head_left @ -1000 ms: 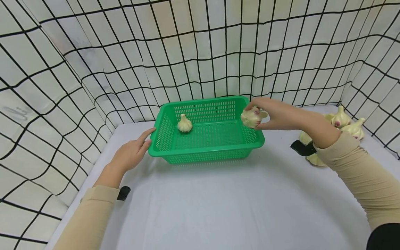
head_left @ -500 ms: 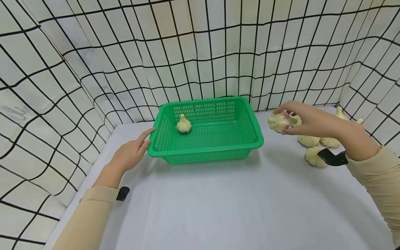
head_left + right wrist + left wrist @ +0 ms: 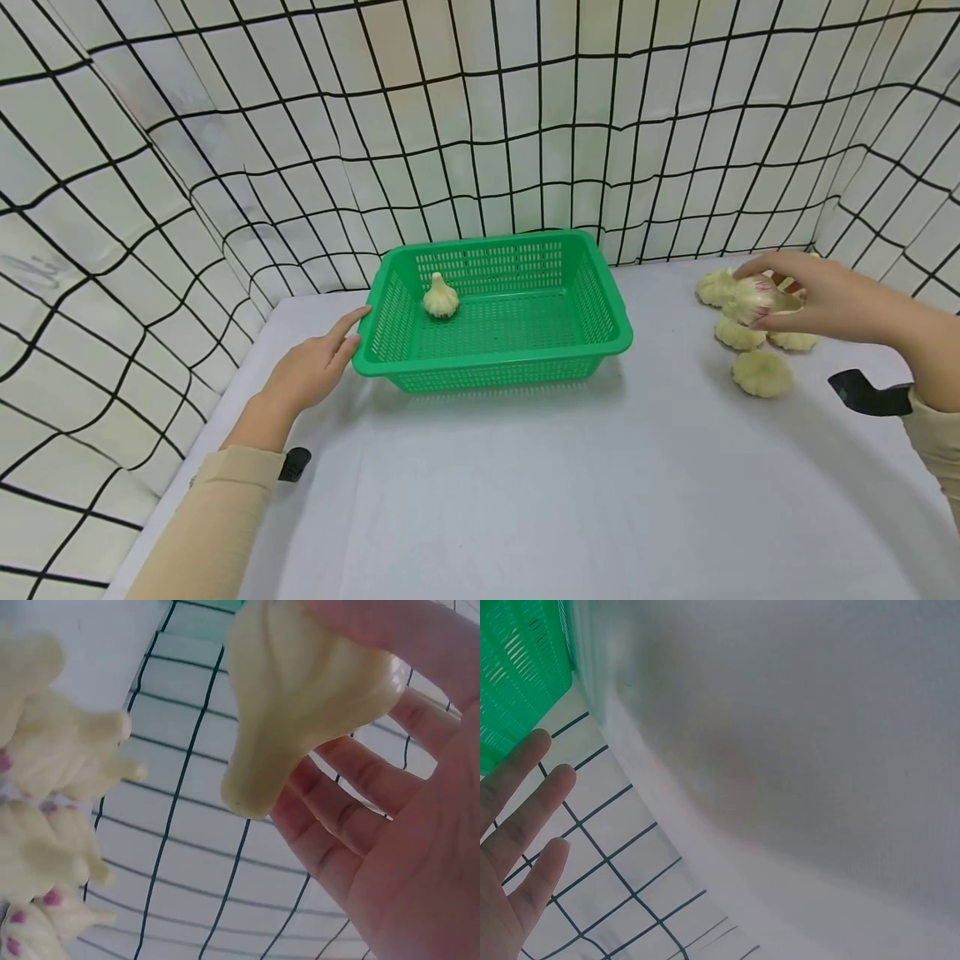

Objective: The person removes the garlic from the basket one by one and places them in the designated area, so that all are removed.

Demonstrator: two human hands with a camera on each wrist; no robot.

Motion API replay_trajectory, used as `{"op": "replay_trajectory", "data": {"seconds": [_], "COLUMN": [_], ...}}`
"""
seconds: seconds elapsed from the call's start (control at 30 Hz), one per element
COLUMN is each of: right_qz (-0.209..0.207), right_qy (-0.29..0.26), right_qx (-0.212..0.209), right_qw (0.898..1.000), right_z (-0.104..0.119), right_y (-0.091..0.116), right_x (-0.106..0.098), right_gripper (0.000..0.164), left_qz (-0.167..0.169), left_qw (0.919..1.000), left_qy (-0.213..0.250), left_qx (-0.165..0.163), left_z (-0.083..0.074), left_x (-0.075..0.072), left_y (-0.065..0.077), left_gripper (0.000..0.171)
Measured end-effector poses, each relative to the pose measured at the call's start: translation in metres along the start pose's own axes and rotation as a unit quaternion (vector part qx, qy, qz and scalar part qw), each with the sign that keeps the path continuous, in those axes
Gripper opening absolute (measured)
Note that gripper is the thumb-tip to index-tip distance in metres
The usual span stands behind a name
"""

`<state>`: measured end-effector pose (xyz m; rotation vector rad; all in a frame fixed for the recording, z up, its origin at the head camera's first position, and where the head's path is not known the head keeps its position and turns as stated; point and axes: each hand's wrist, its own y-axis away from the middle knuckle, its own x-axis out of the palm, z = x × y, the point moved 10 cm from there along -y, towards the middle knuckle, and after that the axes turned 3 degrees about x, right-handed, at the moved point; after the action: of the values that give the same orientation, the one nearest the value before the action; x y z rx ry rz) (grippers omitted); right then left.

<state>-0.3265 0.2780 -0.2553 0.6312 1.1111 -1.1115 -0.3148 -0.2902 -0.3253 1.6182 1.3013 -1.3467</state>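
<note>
A green plastic basket (image 3: 491, 362) stands on the table, with one garlic bulb (image 3: 441, 297) upright in its left part. My left hand (image 3: 315, 371) touches the basket's left rim, its fingers fairly straight, as the left wrist view also shows (image 3: 517, 817). At the right, my right hand (image 3: 832, 296) pinches a second garlic bulb (image 3: 752, 300) between thumb and fingers. This bulb overlaps the loose garlic pile in the head view. In the right wrist view, the held bulb (image 3: 300, 697) has its stem pointing down in the picture.
Several garlic bulbs (image 3: 762, 372) lie on the white table (image 3: 510, 483) below and around the right hand, partly hidden by it. Black netting (image 3: 480, 133) over white panels rises behind the basket and along both sides.
My right hand has moved right with the garlic bulb, from over the basket's right end to the pile. My left hand and the basket have hardly moved.
</note>
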Motion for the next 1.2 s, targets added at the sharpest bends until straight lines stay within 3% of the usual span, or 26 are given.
{"op": "replay_trajectory", "data": {"seconds": [0.17, 0.4, 0.57, 0.83, 1.2], "right_qz": [-0.027, -0.016, 0.02, 0.076, 0.106], "right_qy": [0.008, 0.021, 0.039, 0.021, 0.026], "right_qx": [0.003, 0.028, 0.05, 0.107, 0.103], "right_qw": [1.0, 0.999, 0.998, 0.991, 0.989], "right_z": [-0.027, -0.054, -0.071, -0.113, -0.13], "right_y": [0.014, 0.025, 0.029, 0.045, 0.051], "right_x": [-0.005, 0.0, 0.008, 0.028, 0.049], "right_gripper": [0.053, 0.059, 0.061, 0.067, 0.065], "left_qz": [-0.002, 0.002, 0.0, 0.0, 0.0], "left_qw": [1.0, 1.0, 1.0, 1.0, 1.0], "left_qy": [0.001, -0.001, 0.0, 0.0, 0.0], "left_qx": [0.004, -0.001, -0.001, -0.001, -0.002], "left_z": [-0.002, -0.002, -0.002, 0.0, 0.001], "left_x": [-0.002, -0.002, -0.001, 0.0, 0.0], "left_y": [-0.001, 0.0, 0.0, 0.001, 0.001], "left_gripper": [0.057, 0.058, 0.058, 0.058, 0.058]}}
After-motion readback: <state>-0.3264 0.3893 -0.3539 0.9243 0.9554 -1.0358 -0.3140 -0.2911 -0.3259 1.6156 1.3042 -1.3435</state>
